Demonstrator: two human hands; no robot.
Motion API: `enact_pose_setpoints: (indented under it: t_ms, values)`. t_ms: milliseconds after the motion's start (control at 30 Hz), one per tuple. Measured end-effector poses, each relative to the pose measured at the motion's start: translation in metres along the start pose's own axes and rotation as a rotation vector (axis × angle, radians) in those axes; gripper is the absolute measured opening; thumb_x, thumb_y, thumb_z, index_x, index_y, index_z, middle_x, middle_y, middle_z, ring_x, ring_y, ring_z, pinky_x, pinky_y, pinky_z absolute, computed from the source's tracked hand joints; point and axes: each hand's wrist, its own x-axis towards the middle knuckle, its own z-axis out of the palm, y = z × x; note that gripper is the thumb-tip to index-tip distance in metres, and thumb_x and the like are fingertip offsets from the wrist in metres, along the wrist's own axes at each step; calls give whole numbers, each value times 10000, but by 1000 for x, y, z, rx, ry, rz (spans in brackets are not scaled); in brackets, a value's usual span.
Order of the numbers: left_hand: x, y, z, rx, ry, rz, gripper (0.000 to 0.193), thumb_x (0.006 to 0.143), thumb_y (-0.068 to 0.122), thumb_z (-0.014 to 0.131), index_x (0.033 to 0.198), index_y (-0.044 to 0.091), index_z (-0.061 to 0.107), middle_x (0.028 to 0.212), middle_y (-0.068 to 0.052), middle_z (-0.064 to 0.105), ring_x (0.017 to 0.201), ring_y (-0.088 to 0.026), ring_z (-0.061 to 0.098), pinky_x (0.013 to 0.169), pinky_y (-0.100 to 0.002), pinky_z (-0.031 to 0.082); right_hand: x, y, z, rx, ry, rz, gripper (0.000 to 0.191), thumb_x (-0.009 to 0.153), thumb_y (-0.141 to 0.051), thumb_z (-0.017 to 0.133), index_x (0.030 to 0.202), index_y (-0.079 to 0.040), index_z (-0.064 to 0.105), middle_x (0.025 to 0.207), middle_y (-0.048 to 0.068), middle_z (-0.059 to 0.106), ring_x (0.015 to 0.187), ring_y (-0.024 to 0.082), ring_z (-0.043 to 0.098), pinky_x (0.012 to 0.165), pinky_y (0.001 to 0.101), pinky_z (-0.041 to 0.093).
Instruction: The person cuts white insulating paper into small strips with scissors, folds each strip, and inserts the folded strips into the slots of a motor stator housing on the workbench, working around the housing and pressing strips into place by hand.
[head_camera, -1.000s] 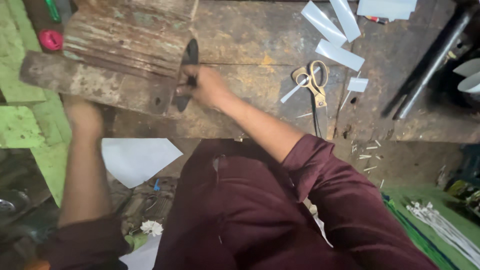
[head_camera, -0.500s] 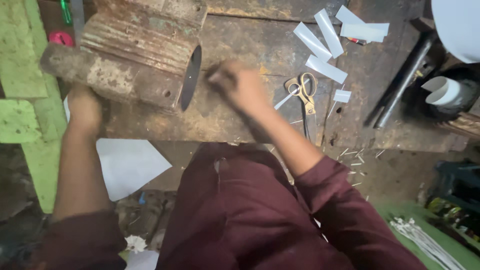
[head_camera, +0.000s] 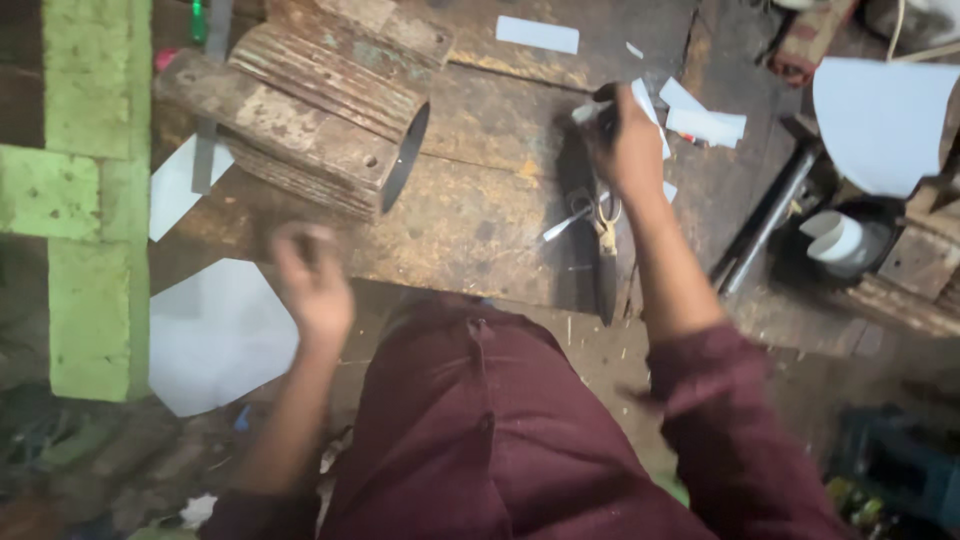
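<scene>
My right hand (head_camera: 625, 140) reaches over the worn wooden workbench (head_camera: 480, 215), fingers closed on a white paper strip (head_camera: 588, 110) with something dark beside it. Just below the hand lie scissors (head_camera: 600, 215) with pale handles. More white strips (head_camera: 705, 120) lie next to the hand. My left hand (head_camera: 310, 280) is blurred, hanging in the air at the bench's near edge with nothing in it. A rusty ribbed metal cylinder (head_camera: 320, 110) lies on its side at the bench's left, open mouth facing right, apart from both hands.
A green painted block wall (head_camera: 95, 200) stands at the left. White sheets (head_camera: 215, 335) lie on the floor below the bench. A metal rod (head_camera: 770, 215), a white roll (head_camera: 835, 238) and a large white sheet (head_camera: 880, 120) sit at the right.
My left hand has let go of the cylinder and drawn back toward me. My right hand moved right, from the cylinder's mouth to the strips above the scissors.
</scene>
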Motion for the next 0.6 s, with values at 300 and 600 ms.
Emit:
enact_pose_setpoints:
  t_ms: [300, 600]
  values:
    - [-47, 122, 31, -115, -433, 339, 293, 992, 177, 707, 1242, 43, 636, 1137, -118, 701, 1041, -259, 706, 880, -350, 559, -139, -162, -36, 349, -135, -417, 182, 897, -25, 766, 1062, -37, 691, 980, 103, 707, 885, 217, 711, 784, 317, 557]
    - [-81, 140, 39, -142, -426, 248, 152, 910, 70, 725, 1057, 36, 750, 992, -95, 738, 900, -195, 731, 757, -308, 577, -179, -162, -88, 143, -142, -619, 249, 835, -54, 800, 1067, -55, 710, 986, 91, 699, 873, 299, 697, 741, 375, 551]
